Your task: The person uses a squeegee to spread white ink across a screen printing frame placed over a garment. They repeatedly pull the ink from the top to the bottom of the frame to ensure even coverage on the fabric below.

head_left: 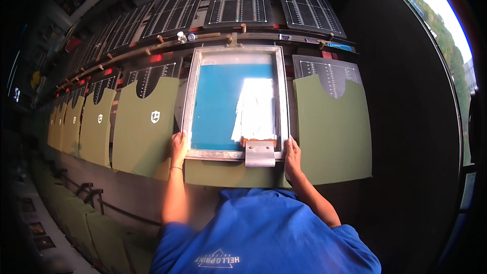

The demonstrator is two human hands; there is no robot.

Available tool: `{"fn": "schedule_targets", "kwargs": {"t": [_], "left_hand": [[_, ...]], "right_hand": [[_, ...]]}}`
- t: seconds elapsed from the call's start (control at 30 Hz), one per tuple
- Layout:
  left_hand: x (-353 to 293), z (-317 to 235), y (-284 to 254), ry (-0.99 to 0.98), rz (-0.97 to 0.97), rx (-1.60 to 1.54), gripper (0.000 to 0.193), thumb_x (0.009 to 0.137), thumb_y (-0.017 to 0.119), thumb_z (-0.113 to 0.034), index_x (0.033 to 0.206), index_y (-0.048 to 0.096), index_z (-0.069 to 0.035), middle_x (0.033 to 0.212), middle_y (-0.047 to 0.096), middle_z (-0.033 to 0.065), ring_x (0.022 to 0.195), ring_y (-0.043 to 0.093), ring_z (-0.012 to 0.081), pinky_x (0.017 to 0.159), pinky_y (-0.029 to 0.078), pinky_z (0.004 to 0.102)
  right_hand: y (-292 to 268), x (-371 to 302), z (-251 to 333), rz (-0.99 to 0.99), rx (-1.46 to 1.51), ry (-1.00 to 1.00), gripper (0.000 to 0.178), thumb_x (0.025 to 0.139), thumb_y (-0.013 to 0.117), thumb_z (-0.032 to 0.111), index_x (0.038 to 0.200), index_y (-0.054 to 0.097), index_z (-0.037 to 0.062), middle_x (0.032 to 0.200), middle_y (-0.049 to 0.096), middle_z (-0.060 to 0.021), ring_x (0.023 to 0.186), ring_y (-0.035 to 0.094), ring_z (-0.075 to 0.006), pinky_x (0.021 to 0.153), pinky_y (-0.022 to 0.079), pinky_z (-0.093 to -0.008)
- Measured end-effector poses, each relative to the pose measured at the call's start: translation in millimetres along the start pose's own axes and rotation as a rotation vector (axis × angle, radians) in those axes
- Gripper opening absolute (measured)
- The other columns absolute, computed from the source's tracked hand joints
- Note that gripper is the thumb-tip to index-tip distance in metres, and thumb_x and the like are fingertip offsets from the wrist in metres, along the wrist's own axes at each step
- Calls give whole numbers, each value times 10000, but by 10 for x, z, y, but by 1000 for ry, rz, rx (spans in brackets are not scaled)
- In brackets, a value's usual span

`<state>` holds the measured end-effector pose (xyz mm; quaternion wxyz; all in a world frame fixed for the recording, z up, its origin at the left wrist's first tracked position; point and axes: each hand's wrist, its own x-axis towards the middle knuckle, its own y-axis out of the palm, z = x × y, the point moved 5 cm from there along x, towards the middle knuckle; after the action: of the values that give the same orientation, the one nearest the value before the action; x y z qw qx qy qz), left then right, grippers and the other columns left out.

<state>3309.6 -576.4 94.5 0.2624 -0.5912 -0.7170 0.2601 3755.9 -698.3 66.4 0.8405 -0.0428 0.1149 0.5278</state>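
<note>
Both my hands grip a metal-framed printing screen (215, 115) with blue mesh. My left hand (178, 146) is closed round the lower left of the frame, and my right hand (292, 158) round its lower right. White ink and a bright reflection cover the mesh's right half. A squeegee (260, 153) with a metal handle rests inside at the lower right, its handle lapping over the frame's near bar. Beneath the screen lies an olive green shirt panel (228, 172), mostly hidden; whether the frame touches it I cannot tell.
To the right, an olive panel (332, 132) without a print lies on a black board (350, 73). Olive panels (142, 142) with white shield prints line the left. Behind the screen runs a rail (213, 37) with pegs, and further black marked boards (238, 5) stand beyond.
</note>
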Motion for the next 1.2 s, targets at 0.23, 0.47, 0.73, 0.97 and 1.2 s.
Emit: {"fn": "schedule_targets", "kwargs": {"t": [0.23, 0.47, 0.73, 0.97, 1.2], "left_hand": [[-393, -518, 49, -247, 20, -378, 526, 1036, 441, -502, 807, 552, -41, 678, 450, 30, 535, 463, 130, 489, 384, 307], [-1186, -1558, 1288, -247, 28, -458, 554, 1033, 446, -481, 836, 561, 24, 725, 521, 148, 675, 525, 240, 627, 418, 396], [-1719, -2802, 2771, -212, 102, -552, 480, 1041, 473, -437, 770, 489, -40, 750, 372, -19, 723, 358, 110, 663, 359, 301], [-1722, -2979, 3036, -355, 101, -566, 487, 1023, 494, -470, 753, 490, -65, 738, 370, -33, 717, 357, 106, 664, 359, 300], [-1622, -2934, 2895, -262, 93, -437, 519, 1027, 474, -492, 869, 593, -12, 817, 505, 0, 801, 461, 122, 757, 428, 319]], "right_hand": [[-527, -102, 290, 42, 123, 32, 432, 1057, 485, 301, 1315, 560, -37, 1047, 640, -6, 931, 553, -73, 862, 448, -236], [-2486, 32, 572, -47, 71, 8, 430, 1049, 503, 254, 1320, 550, -76, 1077, 644, -37, 958, 572, -85, 861, 454, -233], [-4239, 552, 894, -43, 136, -57, 329, 1052, 490, 236, 1179, 620, -38, 977, 683, -44, 837, 631, -86, 762, 509, -244], [-4548, 1108, 783, 24, 124, -47, 298, 1046, 502, 222, 1162, 633, -18, 933, 674, -12, 750, 604, -74, 699, 496, -231], [-4379, 1069, 984, -5, 150, 15, 349, 1039, 515, 255, 1205, 622, -32, 929, 665, -1, 787, 590, -60, 722, 478, -229]]}}
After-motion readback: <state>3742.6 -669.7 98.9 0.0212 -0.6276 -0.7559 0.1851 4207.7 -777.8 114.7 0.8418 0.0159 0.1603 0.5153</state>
